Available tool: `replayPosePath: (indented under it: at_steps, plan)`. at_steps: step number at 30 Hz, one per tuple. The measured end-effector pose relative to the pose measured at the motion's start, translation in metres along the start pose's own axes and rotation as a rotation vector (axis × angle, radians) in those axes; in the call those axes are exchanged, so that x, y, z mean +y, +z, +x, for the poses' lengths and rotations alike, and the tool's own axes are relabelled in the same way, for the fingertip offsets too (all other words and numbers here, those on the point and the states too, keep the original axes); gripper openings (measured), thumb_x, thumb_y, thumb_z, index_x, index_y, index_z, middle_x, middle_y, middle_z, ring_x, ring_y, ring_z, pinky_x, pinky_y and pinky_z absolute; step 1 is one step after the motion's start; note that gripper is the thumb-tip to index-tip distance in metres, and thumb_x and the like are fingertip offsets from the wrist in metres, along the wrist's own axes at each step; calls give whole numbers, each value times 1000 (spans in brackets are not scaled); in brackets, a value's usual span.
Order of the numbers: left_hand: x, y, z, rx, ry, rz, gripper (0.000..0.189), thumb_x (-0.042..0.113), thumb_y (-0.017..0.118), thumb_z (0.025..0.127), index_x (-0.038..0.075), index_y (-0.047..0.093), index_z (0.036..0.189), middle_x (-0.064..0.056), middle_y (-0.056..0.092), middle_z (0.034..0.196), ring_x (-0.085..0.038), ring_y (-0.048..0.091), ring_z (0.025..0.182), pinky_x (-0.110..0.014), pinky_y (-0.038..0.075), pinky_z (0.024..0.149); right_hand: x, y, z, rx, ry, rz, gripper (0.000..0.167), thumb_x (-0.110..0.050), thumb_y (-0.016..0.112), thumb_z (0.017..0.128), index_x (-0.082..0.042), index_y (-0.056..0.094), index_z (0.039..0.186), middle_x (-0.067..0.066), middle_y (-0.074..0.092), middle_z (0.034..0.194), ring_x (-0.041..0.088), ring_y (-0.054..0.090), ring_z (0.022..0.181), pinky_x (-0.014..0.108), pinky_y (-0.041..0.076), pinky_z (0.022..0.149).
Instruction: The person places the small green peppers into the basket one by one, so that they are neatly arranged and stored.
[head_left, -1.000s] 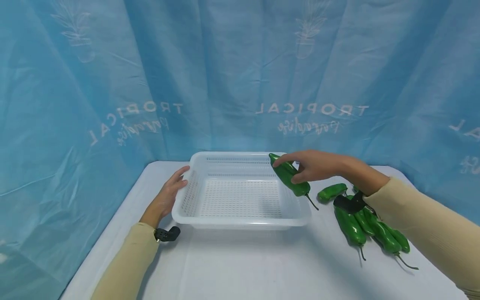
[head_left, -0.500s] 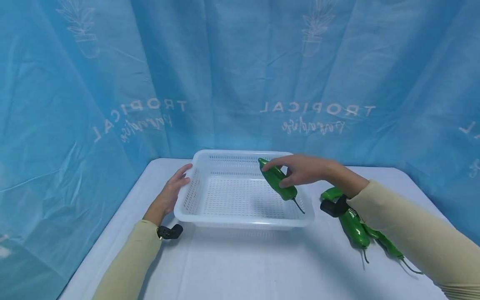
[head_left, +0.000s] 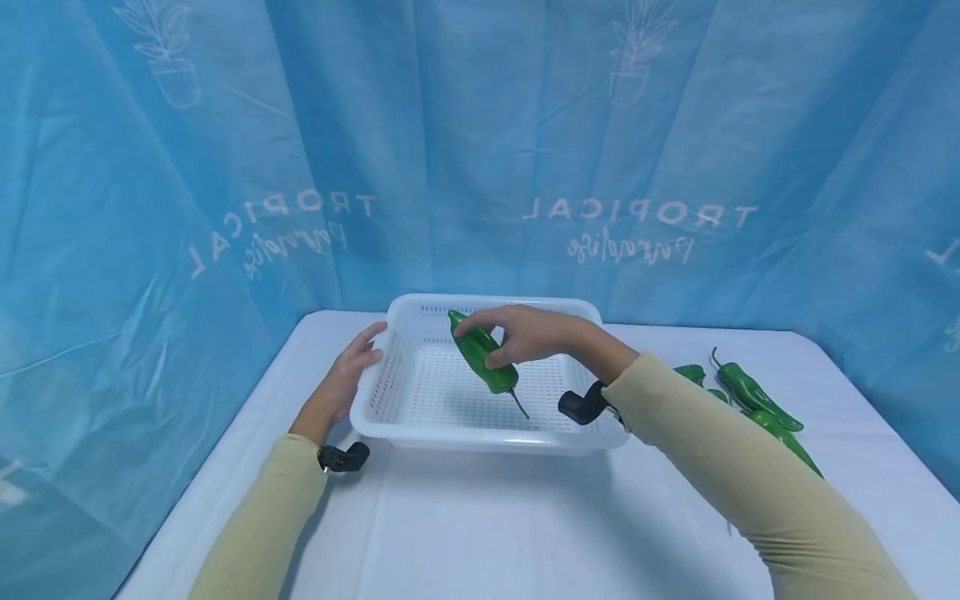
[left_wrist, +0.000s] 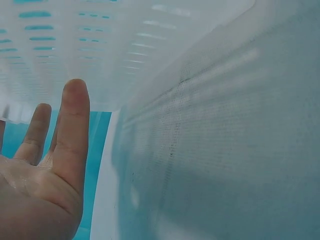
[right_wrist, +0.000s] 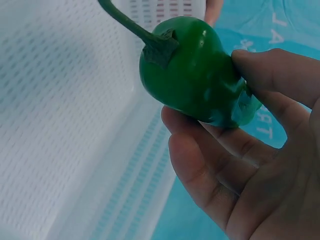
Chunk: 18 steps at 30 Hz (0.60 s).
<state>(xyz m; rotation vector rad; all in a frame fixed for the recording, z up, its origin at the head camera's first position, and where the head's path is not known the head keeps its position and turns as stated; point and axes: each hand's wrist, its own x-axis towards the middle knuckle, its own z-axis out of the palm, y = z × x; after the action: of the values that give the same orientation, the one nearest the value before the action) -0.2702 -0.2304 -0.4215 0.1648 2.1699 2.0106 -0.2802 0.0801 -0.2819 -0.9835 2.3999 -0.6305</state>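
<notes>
A long, glossy green chili pepper (head_left: 482,360) with a thin curved stem hangs over the white perforated plastic basket (head_left: 480,438). My right hand (head_left: 528,332) grips it between thumb and fingers, and the stem points down toward the front. In the right wrist view the pepper's (right_wrist: 192,75) stem end faces the camera, above the basket's mesh floor. At the basket's left rim is my left hand (head_left: 339,385), its fingers extended along the outside. Seen from the left wrist, those straight fingers (left_wrist: 72,132) rise against the slotted basket wall (left_wrist: 105,60).
Several more green peppers (head_left: 750,396) lie on the white-covered table (head_left: 450,533) to the right, partly hidden by the right sleeve (head_left: 720,450). A blue printed curtain (head_left: 480,167) stands behind the table and along its left side.
My right hand has carried the chili pepper leftward, from the basket's right rim to over its middle. The left hand stays at the left rim.
</notes>
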Motion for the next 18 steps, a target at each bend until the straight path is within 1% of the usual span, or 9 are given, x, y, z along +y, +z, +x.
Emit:
replayPosePath:
  at_steps: [4,8,11,15,18]
  plan:
    - [1,-1,1,-9,-3,-6,64,38,44,101,33,16,158,-8,33,160,-33,44,138,-34,53,99,-10,6,13,6,-7,-1,55,-15,64,93,-26,50,144,8,53,139,26,60,116,36,58,91]
    - [1,0,1,-11,-3,9,65,39,44,100,34,16,158,-8,32,160,-34,44,138,-39,52,102,-12,13,25,16,-15,-6,55,-16,67,91,-26,51,143,7,56,136,23,56,118,35,58,89]
    - [1,-1,1,-7,3,15,65,39,44,100,34,15,158,-8,31,161,-35,43,139,-43,51,104,-13,19,35,18,-6,12,56,-16,68,91,-27,51,143,6,56,135,23,55,119,35,59,85]
    - [1,-1,1,-11,6,11,65,39,44,100,34,15,159,-7,30,162,-36,42,141,-47,49,107,-11,26,49,11,19,32,56,-16,69,91,-28,51,143,6,55,136,23,55,121,37,61,84]
    - [1,-2,0,-10,5,16,66,40,44,100,34,14,159,-7,30,162,-36,42,141,-48,48,108,-9,29,59,-6,32,68,57,-14,69,92,-28,50,143,8,53,139,25,55,123,40,61,87]
